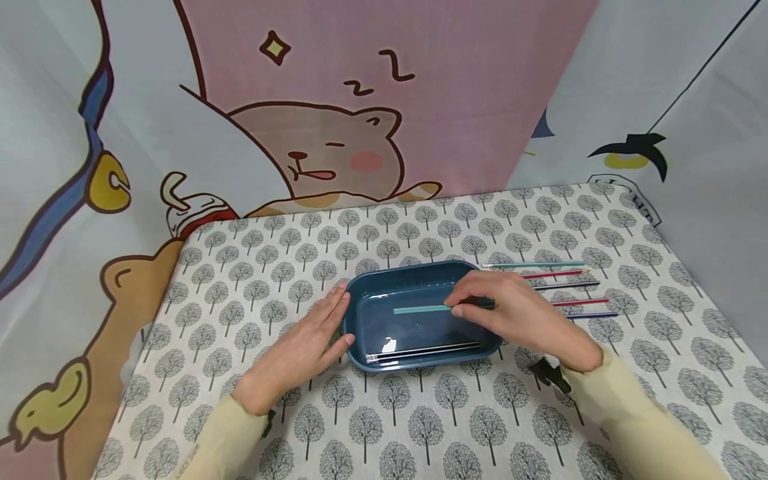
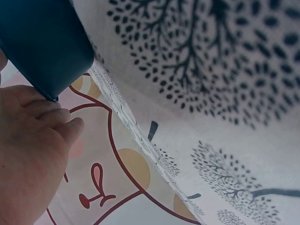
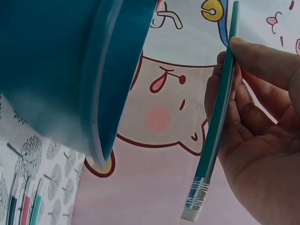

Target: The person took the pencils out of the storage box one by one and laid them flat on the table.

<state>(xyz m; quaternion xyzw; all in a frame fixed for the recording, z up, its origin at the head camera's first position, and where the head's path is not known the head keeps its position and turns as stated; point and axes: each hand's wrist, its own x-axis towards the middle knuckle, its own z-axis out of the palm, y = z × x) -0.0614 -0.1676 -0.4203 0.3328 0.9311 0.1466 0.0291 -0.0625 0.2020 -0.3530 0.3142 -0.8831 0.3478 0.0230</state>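
My right hand (image 1: 510, 303) pinches a teal pencil (image 1: 420, 309) between thumb and fingers, over the inside of a dark blue rectangular dish (image 1: 414, 270). The right wrist view shows the pencil's metal ferrule and white eraser (image 3: 190, 214) at the end nearest that camera. Along the dish's front inner side lies a dark pencil (image 1: 426, 351), its ferrule towards the left. My left hand (image 1: 306, 343) rests at the dish's left end, fingers extended along the rim and thumb apart. In the left wrist view those fingertips overlap the dish's edge.
Right of the dish, several pencils lie roughly parallel on the tree-print cloth (image 1: 396, 420): a teal one (image 1: 540, 265), red ones such as the near red pencil (image 1: 591, 302), a black one (image 1: 576, 285) and a blue one (image 1: 600, 315). A cartoon-print curtain (image 1: 480, 87) hangs behind the table.
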